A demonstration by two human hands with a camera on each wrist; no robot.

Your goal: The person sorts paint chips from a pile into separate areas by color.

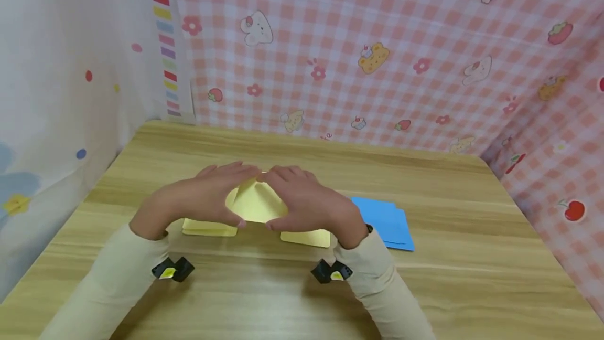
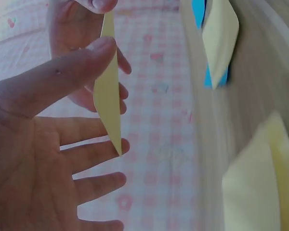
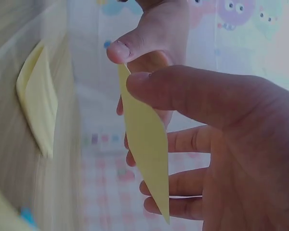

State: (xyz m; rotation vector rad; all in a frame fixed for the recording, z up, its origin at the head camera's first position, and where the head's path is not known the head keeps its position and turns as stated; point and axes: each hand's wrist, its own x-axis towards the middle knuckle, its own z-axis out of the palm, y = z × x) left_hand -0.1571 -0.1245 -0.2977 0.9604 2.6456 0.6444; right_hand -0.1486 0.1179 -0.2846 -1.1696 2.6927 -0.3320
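A sheet of yellow paper [image 1: 258, 204] is held up above the table between both hands. My left hand [image 1: 203, 193] pinches its left side, thumb on the near face and fingers behind. On the other side my right hand [image 1: 313, 203] grips it the same way. Both wrist views show the held paper [image 2: 108, 96] nearly edge-on, with the two thumbs close together at one end. Below the left hand lies more yellow paper [image 1: 209, 229] on the table. Another yellow piece [image 1: 306, 237] lies under the right hand, partly covered by it.
Several overlapping blue sheets [image 1: 384, 219] lie on the wooden table [image 1: 453, 277], right of the right hand and partly behind the wrist. A pink checked cloth [image 1: 330, 30] hangs behind the table, and a white cloth [image 1: 71, 93] borders its left side.
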